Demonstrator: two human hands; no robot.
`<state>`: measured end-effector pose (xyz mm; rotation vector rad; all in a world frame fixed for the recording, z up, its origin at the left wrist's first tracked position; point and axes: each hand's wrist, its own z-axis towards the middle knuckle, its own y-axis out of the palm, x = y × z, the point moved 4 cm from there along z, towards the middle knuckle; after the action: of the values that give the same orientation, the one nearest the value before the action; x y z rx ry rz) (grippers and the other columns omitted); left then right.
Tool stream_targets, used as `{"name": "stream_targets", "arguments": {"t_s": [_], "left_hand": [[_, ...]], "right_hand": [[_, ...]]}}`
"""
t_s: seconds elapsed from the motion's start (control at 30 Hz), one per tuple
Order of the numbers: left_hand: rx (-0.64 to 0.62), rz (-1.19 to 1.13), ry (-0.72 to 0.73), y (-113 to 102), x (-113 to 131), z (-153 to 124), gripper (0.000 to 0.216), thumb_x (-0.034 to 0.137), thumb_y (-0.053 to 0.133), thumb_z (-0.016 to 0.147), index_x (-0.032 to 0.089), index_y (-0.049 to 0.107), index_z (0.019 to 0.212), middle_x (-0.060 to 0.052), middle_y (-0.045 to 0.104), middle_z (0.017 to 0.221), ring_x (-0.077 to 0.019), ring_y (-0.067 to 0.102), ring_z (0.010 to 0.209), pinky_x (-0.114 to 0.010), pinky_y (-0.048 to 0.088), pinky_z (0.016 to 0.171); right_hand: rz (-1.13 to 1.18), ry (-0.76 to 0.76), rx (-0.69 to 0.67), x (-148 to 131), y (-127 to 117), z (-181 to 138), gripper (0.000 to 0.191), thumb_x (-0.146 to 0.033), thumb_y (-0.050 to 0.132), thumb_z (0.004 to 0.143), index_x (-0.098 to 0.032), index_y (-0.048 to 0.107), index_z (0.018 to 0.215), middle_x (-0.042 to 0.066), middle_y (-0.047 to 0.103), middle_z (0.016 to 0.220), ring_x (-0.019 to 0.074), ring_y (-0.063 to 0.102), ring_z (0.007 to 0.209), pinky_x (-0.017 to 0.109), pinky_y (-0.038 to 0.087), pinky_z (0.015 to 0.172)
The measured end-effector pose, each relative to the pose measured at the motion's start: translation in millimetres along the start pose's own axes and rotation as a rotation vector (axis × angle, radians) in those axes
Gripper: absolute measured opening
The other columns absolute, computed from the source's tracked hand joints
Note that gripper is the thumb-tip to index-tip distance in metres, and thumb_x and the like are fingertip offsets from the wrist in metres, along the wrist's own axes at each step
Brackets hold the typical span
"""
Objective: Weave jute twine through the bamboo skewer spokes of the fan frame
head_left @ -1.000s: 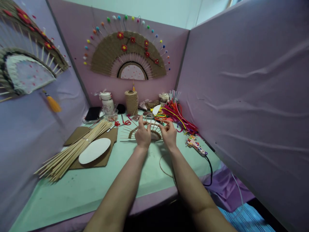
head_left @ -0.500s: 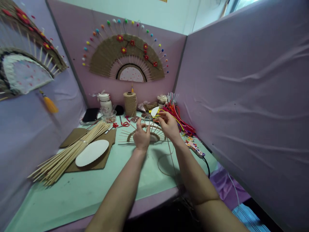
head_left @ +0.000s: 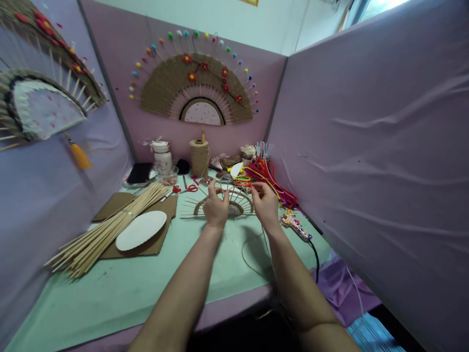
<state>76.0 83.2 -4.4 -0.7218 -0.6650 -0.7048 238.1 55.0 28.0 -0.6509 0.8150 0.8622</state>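
A small fan frame [head_left: 236, 210] of thin sticks stands near the middle of the table, with a band of brown twine bent in an arc across the sticks. My left hand [head_left: 216, 208] grips the frame at its left part, thumb and fingers around the sticks. At the right side of the frame, my right hand [head_left: 266, 203] pinches a length of twine between thumb and fingertips. From there the twine [head_left: 246, 259] hangs down in a loose loop over the table's front. My fingers partly cover the frame's upper sticks.
Left lie a bundle of bamboo sticks [head_left: 110, 230], a white oval card [head_left: 141, 231] and cardboard [head_left: 166, 230]. Behind stand a twine spool [head_left: 200, 159], a white bottle [head_left: 161, 157] and red scissors [head_left: 191, 188]. Right are pipe cleaners [head_left: 273, 181] and a corded glue gun [head_left: 298, 227].
My right hand has moved right, away from my left hand, drawing the twine outward. My left hand keeps its hold on the frame. The camera view has shifted slightly.
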Motion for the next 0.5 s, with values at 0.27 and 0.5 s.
{"name": "stream_targets", "arguments": {"t_s": [0.27, 0.5], "left_hand": [[-0.055, -0.033, 0.012, 3, -4, 0, 0.052, 0.028, 0.059, 0.087, 0.022, 0.038, 0.134, -0.005, 0.072, 0.106, -0.0166, 0.069, 0.071, -0.028, 0.048, 0.07], [-0.072, -0.038, 0.032, 2, -5, -2, 0.051, 0.024, 0.057, 0.088, 0.023, 0.038, 0.135, -0.009, 0.067, 0.117, -0.0194, 0.07, 0.084, -0.029, 0.051, 0.073]], "right_hand": [[-0.079, 0.154, 0.008, 52, 5, -5, 0.026, -0.025, 0.05, 0.069, -0.015, 0.065, 0.088, -0.003, 0.052, 0.056, 0.0152, 0.047, 0.054, 0.027, 0.037, 0.056], [0.011, 0.151, -0.035, 57, 13, -8, 0.023, -0.029, 0.049, 0.071, -0.016, 0.067, 0.077, 0.002, 0.063, 0.065, 0.0164, 0.051, 0.061, 0.026, 0.04, 0.057]]}}
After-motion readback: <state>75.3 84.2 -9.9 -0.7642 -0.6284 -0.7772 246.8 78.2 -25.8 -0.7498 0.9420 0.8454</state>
